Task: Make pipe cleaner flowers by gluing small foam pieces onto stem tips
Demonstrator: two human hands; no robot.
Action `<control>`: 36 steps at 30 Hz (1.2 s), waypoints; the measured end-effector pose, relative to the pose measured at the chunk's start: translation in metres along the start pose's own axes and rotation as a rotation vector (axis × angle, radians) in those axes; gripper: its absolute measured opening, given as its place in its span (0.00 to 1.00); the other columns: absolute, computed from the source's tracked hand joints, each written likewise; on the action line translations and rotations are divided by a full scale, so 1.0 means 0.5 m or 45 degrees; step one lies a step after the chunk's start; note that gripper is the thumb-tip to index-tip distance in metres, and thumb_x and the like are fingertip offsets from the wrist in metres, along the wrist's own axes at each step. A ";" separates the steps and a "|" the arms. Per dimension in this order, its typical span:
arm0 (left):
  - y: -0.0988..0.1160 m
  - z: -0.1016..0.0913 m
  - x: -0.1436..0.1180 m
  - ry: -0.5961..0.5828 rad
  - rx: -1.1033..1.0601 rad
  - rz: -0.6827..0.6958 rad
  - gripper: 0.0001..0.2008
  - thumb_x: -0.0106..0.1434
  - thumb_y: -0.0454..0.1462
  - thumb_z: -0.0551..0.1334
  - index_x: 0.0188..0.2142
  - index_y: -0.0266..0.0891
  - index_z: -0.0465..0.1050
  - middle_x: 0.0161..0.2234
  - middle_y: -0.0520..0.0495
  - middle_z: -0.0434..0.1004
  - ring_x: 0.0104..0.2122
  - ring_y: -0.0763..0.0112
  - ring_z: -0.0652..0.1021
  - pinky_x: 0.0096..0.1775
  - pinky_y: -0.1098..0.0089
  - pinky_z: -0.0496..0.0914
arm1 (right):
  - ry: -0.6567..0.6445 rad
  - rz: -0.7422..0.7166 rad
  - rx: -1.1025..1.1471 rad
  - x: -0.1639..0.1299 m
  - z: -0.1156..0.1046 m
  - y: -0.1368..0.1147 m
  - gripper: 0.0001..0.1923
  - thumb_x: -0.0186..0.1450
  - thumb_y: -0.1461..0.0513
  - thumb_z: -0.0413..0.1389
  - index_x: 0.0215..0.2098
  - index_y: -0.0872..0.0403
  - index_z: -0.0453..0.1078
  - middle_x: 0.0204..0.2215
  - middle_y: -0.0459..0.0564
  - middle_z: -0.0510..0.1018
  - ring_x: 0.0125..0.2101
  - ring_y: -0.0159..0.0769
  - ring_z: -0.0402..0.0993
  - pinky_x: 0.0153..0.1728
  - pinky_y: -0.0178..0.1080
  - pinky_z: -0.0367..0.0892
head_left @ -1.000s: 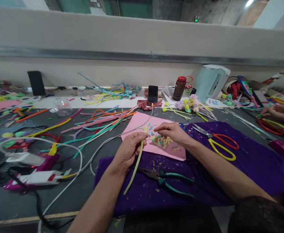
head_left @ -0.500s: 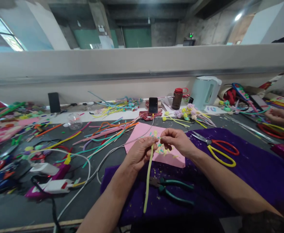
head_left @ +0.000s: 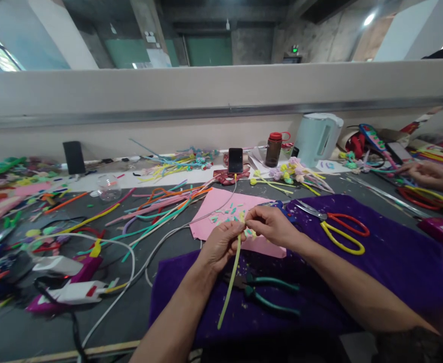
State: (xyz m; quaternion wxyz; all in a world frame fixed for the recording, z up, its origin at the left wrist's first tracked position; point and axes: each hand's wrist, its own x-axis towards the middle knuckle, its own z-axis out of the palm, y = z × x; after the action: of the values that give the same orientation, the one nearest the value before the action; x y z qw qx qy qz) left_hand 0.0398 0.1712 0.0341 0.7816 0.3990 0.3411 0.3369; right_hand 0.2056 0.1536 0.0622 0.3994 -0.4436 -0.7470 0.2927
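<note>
My left hand [head_left: 221, 244] pinches the top of a long yellow-green pipe cleaner [head_left: 229, 285] that hangs down over a purple cloth [head_left: 387, 262]. My right hand [head_left: 272, 224] meets it at the stem's tip, its fingertips closed on the same pipe cleaner's top end. Both hands hover above a pink sheet [head_left: 213, 212] strewn with several small cut pieces. Green-handled pliers [head_left: 270, 295] lie on the cloth just under my left wrist.
Red and yellow scissors [head_left: 338, 232] lie right of my hands. Loose coloured pipe cleaners [head_left: 156, 201] spread to the left, with glue guns [head_left: 70, 290] and white cables nearer. A phone [head_left: 235, 160], a bottle [head_left: 273, 149] and a kettle [head_left: 317, 136] stand behind. Another person's hand [head_left: 433, 174] works at far right.
The camera tilted up, bringing the hall behind the wall into view. My hands came together at the pipe cleaner's top, and the stem swung from slanted to nearly upright.
</note>
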 end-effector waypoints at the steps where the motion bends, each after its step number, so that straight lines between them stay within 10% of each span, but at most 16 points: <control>1: -0.001 0.000 0.000 -0.001 0.002 0.006 0.13 0.53 0.40 0.64 0.22 0.32 0.67 0.13 0.56 0.63 0.09 0.89 0.58 0.11 0.84 0.49 | -0.004 -0.012 -0.038 0.000 0.001 0.000 0.06 0.60 0.65 0.51 0.27 0.58 0.68 0.19 0.43 0.69 0.20 0.25 0.63 0.21 0.29 0.57; 15: -0.002 0.006 -0.004 -0.043 0.076 0.028 0.13 0.53 0.41 0.64 0.21 0.33 0.65 0.13 0.56 0.62 0.10 0.88 0.56 0.12 0.83 0.49 | -0.283 0.153 0.586 0.005 -0.006 0.019 0.08 0.59 0.59 0.53 0.28 0.57 0.65 0.20 0.42 0.67 0.18 0.23 0.61 0.18 0.28 0.57; 36: -0.012 0.009 0.006 -0.003 -0.179 0.066 0.10 0.52 0.38 0.64 0.25 0.32 0.66 0.16 0.57 0.63 0.11 0.90 0.56 0.12 0.85 0.51 | -0.073 0.398 0.886 0.010 0.025 0.040 0.09 0.53 0.59 0.58 0.28 0.57 0.67 0.16 0.40 0.69 0.13 0.22 0.61 0.13 0.26 0.50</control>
State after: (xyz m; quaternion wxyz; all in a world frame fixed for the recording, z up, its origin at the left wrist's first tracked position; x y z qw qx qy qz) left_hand 0.0466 0.1691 0.0304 0.7991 0.3523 0.3051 0.3798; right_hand 0.2023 0.1656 0.0418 0.4555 -0.3816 -0.5374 0.5984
